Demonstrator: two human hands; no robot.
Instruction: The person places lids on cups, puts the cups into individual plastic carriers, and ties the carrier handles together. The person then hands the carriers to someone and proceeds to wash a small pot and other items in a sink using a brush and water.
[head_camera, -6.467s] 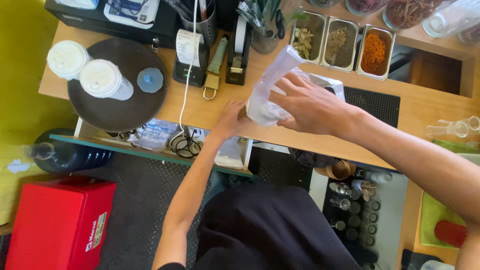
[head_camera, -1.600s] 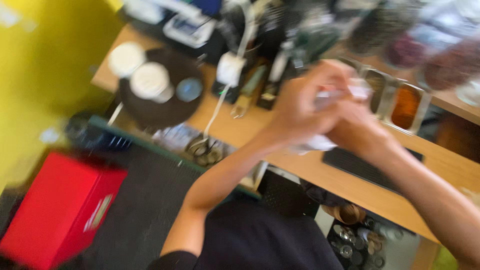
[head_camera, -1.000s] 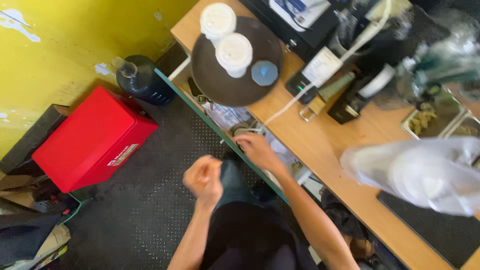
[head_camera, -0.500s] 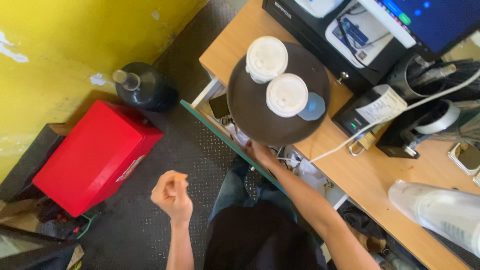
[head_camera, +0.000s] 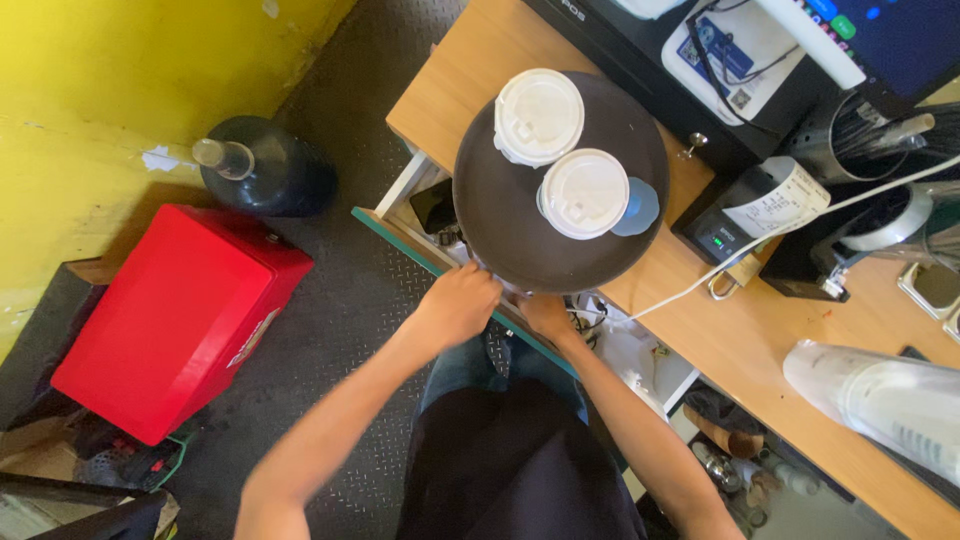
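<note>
Dark and round, a brown serving tray (head_camera: 520, 230) sits at the near edge of a pale wooden counter (head_camera: 740, 340), and both of a person's bare hands meet at its closest rim. The left hand (head_camera: 458, 303) is curled with the fingers closed against the tray's edge; whether they actually clamp it or only press on it cannot be told from above. The right hand (head_camera: 545, 314) lies just beside it, tucked under the rim, its fingers hidden below the tray, so their state cannot be told. The tray thus lies directly ahead of the knuckles, overhanging the counter's teal-trimmed front.

On the tray stand two paper cups with white plastic lids (head_camera: 538, 116), side by side and touching, with a small light-blue round lid (head_camera: 640, 207) peeping out from behind the nearer one. To the right a clear plastic sleeve of stacked cups (head_camera: 880, 400) lies on its side on the counter. Beyond the tray a small black receipt printer (head_camera: 735, 225) trails a white paper slip. Down on the dark floor stand a red box (head_camera: 170, 320) and a dark blue water bottle (head_camera: 265, 175).
</note>
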